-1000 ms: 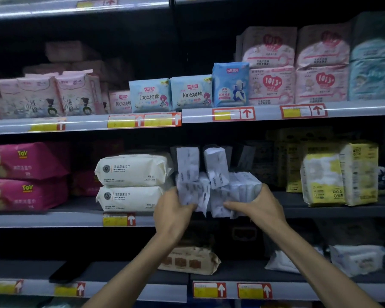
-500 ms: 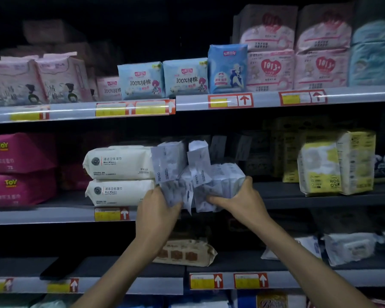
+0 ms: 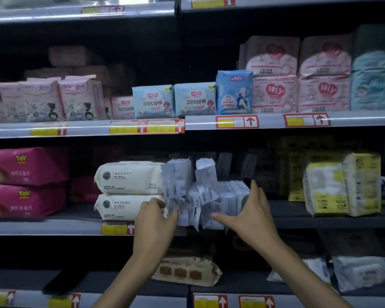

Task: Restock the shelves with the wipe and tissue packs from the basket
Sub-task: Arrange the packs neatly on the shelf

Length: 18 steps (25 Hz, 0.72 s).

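Left grip [image 3: 155,218], right grip [image 3: 252,213] on packs [image 3: 225,196]

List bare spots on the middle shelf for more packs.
Bare middle shelf between small white packs and yellow packs; another strip between pink TOY packs and wet wipe packs. The shelf above is packed edge to edge.

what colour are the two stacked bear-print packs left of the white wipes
The stacked bear-print packs are magenta pink with yellow TOY lettering; the head view shows it.

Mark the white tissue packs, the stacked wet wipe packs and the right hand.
white tissue packs [image 3: 222,196], head view, bundle's front
stacked wet wipe packs [image 3: 129,177], head view, upper pack's face
right hand [image 3: 253,216], head view, back of hand
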Tool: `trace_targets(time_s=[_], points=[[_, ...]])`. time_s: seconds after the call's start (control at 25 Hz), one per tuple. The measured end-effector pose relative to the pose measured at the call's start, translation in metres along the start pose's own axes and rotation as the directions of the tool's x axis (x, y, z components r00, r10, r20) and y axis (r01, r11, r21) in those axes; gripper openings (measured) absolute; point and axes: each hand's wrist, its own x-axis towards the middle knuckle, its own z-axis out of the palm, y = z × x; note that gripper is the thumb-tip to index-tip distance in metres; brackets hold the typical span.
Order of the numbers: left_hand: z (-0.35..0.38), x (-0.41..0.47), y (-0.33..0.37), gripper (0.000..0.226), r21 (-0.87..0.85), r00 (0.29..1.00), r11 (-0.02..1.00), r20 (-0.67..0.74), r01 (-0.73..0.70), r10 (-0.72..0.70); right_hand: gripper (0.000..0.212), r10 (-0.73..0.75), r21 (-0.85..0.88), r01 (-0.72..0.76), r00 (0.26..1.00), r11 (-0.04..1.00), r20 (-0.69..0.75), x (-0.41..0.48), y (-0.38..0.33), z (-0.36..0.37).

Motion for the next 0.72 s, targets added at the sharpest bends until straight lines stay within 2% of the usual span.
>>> trace_targets(time_s=[0.04, 0.12, 0.2, 0.28, 0.36, 0.52, 0.72], points=[[-0.01, -0.001, 0.004, 0.023, -0.053, 0.999, 0.998, -0.04, -0.035, 0.033, 0.134, -0.059, 0.008, 0.06, 0.996, 0.998, -0.064, -0.004, -0.013, -0.005], [-0.022, 0.008, 0.015, 0.043, -0.077, 0.987, 0.99, -0.119, -0.114, 0.105, 0.109, -0.153, 0.115, 0.167, 0.98, 0.979, -0.127, -0.003, -0.048, -0.011], [-0.026, 0.029, 0.028, 0.056, 0.0, 0.988, 0.992, -0.096, -0.125, 0.125, 0.092, -0.104, 0.161, 0.103, 0.995, 0.982, -0.007, 0.01, -0.076, -0.005], [-0.025, 0.044, 0.04, 0.046, 0.031, 0.994, 0.995, -0.034, -0.099, 0.1, 0.06, -0.071, 0.085, 0.07, 0.997, 0.994, 0.019, 0.025, -0.089, 0.007], [-0.021, 0.046, 0.046, 0.018, -0.035, 0.997, 0.996, -0.028, -0.077, 0.076, 0.035, -0.067, 0.054, 0.07, 0.996, 0.996, -0.063, 0.03, -0.092, 0.017], [-0.021, 0.037, 0.043, 0.021, -0.139, 0.992, 0.988, -0.11, -0.07, 0.055, 0.03, -0.13, 0.1, 0.145, 0.981, 0.984, -0.144, 0.019, -0.091, 0.031], [-0.022, 0.049, 0.041, 0.018, -0.105, 0.996, 0.994, -0.087, -0.033, 0.024, 0.038, -0.121, 0.128, 0.128, 0.991, 0.983, -0.057, 0.034, -0.092, 0.041]])
